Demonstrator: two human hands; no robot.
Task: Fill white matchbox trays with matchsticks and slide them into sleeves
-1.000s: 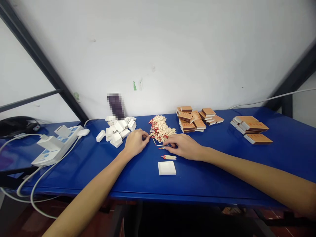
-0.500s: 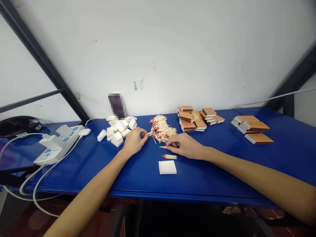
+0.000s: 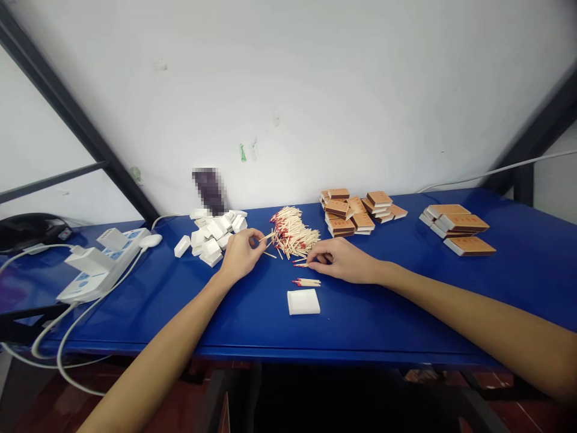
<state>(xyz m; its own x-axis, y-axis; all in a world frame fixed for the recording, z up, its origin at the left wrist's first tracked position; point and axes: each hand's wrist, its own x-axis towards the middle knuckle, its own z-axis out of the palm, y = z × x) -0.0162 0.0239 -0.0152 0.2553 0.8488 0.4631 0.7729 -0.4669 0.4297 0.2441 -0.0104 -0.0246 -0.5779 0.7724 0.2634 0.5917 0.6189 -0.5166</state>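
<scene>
A heap of red-tipped matches (image 3: 295,234) lies between my two hands. My left hand (image 3: 242,252) is at the heap's left side, thumb and fingers pinched on a match (image 3: 267,237). On the right, my right hand (image 3: 336,258) is closed low over the table, its fingertips on matches (image 3: 300,263) whose red heads point left; how many it grips I cannot tell. Nearer to me lies a small row of matches (image 3: 309,282), heads to the left. Just below that row rests a white matchbox tray (image 3: 303,302).
White matchbox trays (image 3: 211,233) are piled behind my left hand. Brown matchboxes (image 3: 356,215) stand stacked at the back, with more matchboxes (image 3: 457,225) farther right. A power strip (image 3: 106,264) with cables occupies the left side of the blue table (image 3: 383,325).
My left hand has drawn slightly left from the heap with a match between its fingers. At my right fingertips, more than one match head now shows. The camera view has shifted a little.
</scene>
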